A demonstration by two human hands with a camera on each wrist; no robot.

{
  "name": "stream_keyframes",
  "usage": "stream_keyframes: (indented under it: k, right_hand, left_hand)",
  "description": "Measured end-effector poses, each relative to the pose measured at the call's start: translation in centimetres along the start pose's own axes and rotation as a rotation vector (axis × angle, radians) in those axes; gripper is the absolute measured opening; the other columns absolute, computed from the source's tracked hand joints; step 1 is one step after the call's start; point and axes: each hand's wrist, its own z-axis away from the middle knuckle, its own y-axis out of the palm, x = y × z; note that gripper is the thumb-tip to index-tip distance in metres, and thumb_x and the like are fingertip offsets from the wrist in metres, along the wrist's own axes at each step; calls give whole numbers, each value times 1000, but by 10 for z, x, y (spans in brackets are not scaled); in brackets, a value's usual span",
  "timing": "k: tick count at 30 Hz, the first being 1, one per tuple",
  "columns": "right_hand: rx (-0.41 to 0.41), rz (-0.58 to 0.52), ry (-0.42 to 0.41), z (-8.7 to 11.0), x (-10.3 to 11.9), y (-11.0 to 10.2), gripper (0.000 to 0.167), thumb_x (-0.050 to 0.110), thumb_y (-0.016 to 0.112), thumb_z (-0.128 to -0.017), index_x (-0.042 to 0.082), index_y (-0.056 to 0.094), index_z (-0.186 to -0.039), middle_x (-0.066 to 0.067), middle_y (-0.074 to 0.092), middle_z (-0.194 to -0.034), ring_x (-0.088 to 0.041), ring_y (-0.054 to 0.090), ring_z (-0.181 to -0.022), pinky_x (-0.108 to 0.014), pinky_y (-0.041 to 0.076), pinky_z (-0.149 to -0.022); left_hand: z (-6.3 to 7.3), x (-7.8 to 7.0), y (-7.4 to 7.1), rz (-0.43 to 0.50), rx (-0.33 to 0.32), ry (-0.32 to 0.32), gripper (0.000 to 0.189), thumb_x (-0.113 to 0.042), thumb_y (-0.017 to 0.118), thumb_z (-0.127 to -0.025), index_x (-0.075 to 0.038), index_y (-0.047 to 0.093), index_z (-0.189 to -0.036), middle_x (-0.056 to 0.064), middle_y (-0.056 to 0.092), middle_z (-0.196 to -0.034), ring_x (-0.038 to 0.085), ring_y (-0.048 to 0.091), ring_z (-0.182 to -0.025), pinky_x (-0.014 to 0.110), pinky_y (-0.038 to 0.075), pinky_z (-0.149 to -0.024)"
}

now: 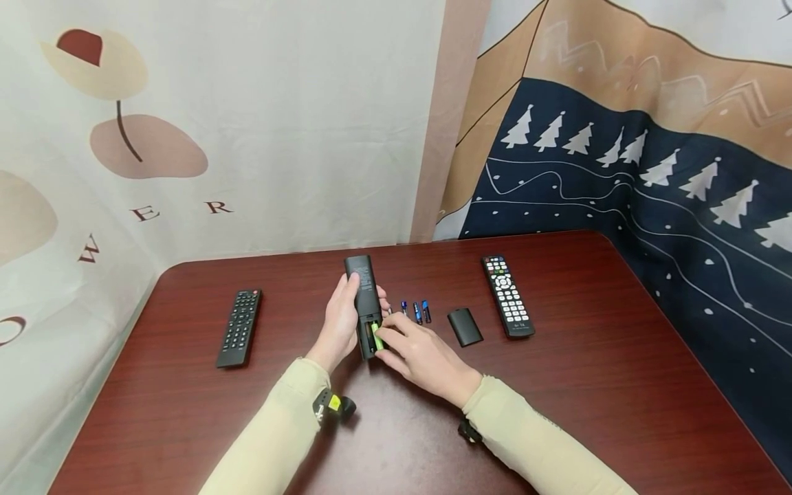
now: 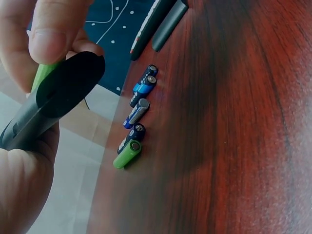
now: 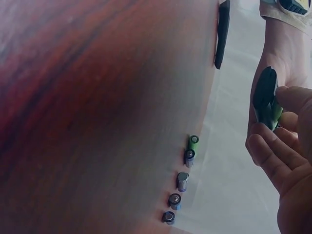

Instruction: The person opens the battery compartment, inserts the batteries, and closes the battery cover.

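My left hand (image 1: 336, 324) grips a black remote control (image 1: 365, 278), its back facing up and its battery compartment uncovered at the near end. A green battery (image 1: 377, 336) lies at that compartment, pinched by the thumb and fingers of my right hand (image 1: 427, 356). In the left wrist view, green shows beneath a fingertip beside the remote's end. A row of small batteries stands on the table past the remote: several blue ones (image 2: 137, 113) and one green one (image 2: 127, 155). Right of them lies a black battery cover (image 1: 465, 326).
On the brown table (image 1: 185, 426), a black remote with dark keys (image 1: 240, 328) lies at the left. Another remote with white keys (image 1: 507, 295) lies at the right, beyond the cover. Printed cloth (image 1: 309, 137) hangs behind the table's back edge.
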Motion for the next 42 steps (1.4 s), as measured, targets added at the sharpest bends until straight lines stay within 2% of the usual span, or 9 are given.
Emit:
stream_keyframes:
  k: [7,14,19,25,33,42]
  right_hand:
    - [-9,-4,14,1,0,2,23,16,75,-97,6,69,-116,-6,59,-117,-9,63,-89,-21,56,-75]
    - [-16,-23,36,3,1,3,24,15,75,-96,6,69,-118,-6,58,-118,-8,64,-88,-18,56,-74]
    - [-26,-26,26,2,1,4,23,14,74,-96,5,69,-117,-6,58,-118,-8,63,-89,-18,55,-74]
    - [-33,-28,25,1,1,5,23,13,74,-97,5,69,-118,-7,57,-118,-9,62,-90,-17,55,-74]
    - [-50,-33,30,1,0,5,23,12,75,-96,5,69,-117,-7,55,-115,-9,62,-88,-15,53,-72]
    - [-87,-71,37,-1,-2,7,24,10,77,-93,4,70,-115,-6,55,-112,-10,60,-89,-16,52,-74]
  left_hand:
    - [-1,1,-1,-19,-5,-3,39,-40,28,-114,-9,39,-136,9,65,-101,19,69,-80,38,61,-78]
    - [2,-1,0,-23,-12,-23,41,-41,28,-114,-11,38,-140,14,64,-106,20,69,-81,42,62,-81]
    - [1,-1,-1,-27,-13,-20,42,-41,28,-114,-11,38,-142,8,64,-103,19,69,-82,42,61,-83]
    - [2,-2,-1,-29,-17,-16,43,-41,28,-114,-10,37,-142,7,64,-103,19,68,-83,42,61,-84]
    - [2,-4,1,1,-17,-5,41,-40,28,-114,-11,37,-142,7,64,-102,19,67,-81,44,61,-84]
    - [3,-4,2,41,-19,-5,38,-38,27,-114,-12,38,-139,7,63,-100,18,66,-80,40,61,-81]
